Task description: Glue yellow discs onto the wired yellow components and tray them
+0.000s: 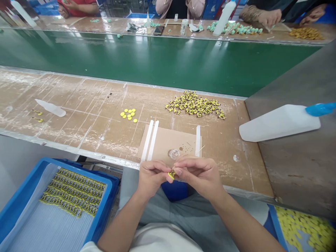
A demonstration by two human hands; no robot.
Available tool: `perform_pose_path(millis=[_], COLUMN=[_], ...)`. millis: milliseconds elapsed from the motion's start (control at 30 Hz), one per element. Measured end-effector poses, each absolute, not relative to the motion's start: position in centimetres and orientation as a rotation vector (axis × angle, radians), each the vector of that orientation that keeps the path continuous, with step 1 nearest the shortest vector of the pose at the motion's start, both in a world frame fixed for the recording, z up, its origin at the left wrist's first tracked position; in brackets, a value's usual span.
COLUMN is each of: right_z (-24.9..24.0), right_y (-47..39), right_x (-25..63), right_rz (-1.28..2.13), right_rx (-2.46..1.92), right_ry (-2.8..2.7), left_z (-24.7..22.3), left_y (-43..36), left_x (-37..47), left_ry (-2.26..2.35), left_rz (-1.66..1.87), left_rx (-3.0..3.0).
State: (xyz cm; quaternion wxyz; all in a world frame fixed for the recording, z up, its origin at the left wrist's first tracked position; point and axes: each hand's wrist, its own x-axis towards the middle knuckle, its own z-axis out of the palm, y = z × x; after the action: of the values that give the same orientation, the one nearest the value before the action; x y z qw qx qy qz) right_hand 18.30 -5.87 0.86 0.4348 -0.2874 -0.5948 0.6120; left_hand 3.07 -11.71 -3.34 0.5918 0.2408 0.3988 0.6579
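My left hand (155,176) pinches a small yellow disc (171,175) by its edge, just in front of the table's near edge. Close against it, my right hand (196,174) has thumb and forefinger closed on a tiny black-and-yellow piece (173,172) that meets the disc; the fingertips hide most of it. Beyond my hands lies a cardboard sheet (168,140) with white tape strips, bearing a small clear round dish (174,154). A heap of black-and-yellow pieces (194,104) is behind the cardboard, and several loose yellow discs (128,114) lie to its left.
Left below the table, a blue tray (90,232) holds rows of black-and-yellow pieces. A white bottle (279,122) leans against the metal panel (296,157) on the right. Yellow discs fill a bin (306,227) at lower right. Past the green belt (131,56), other people work.
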Motion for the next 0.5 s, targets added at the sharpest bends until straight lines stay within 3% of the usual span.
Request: perform_pose_path(millis=[500], right_z=[1.08], right_y=[-6.04], right_x=[18.99], right_rz=[1.526], right_rx=[-0.580], right_ry=[-1.577], left_z=[-2.56], left_y=[-11.88], left_x=[2.72], left_ry=[0.808], left_rz=[1.487], left_rx=[0.680])
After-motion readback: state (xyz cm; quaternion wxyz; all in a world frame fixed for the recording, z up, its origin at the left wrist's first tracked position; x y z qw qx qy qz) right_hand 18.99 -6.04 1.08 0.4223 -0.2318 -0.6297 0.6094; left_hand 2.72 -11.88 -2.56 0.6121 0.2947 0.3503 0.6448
